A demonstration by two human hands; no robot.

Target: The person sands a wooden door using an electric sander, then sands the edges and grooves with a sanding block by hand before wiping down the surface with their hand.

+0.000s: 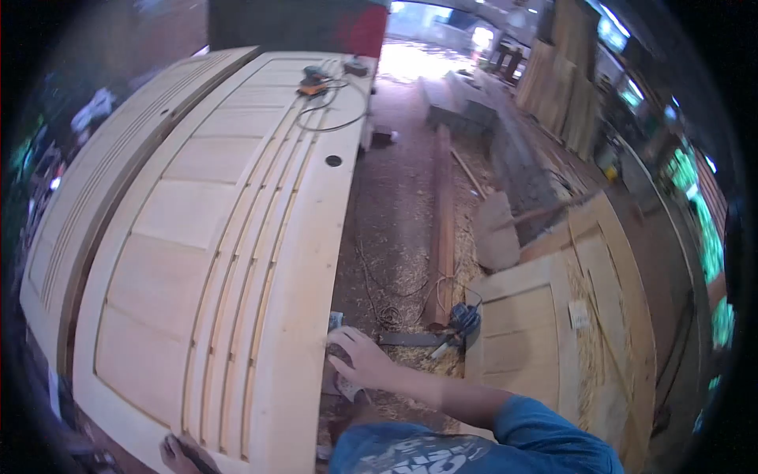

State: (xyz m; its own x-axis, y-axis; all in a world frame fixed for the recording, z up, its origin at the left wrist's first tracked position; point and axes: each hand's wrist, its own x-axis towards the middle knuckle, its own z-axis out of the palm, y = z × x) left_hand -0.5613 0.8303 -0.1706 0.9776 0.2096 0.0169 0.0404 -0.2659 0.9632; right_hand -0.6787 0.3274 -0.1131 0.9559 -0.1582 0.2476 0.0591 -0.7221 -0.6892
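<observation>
A pale wooden door (pixel 296 332) with recessed panels and long grooves lies flat in front of me. My left hand (pixel 178 457) is at its near end, partly cut off by the bottom of the view. Its fingers look curled; a dark patch beside them hides whatever may be in them. My right hand (pixel 363 359) is at the door's right long edge, with fingers and thumb bent around a dark spot I cannot make out. An orange and black power sander (pixel 313 81) with its cord rests on the door's far end.
Another door (pixel 87 197) lies alongside on the left. To the right, a blue power tool (pixel 464 318) stands by a panelled door (pixel 517 332) amid wood shavings. A long reddish beam (pixel 444 229) lies on the floor; boards (pixel 557 95) lean farther back.
</observation>
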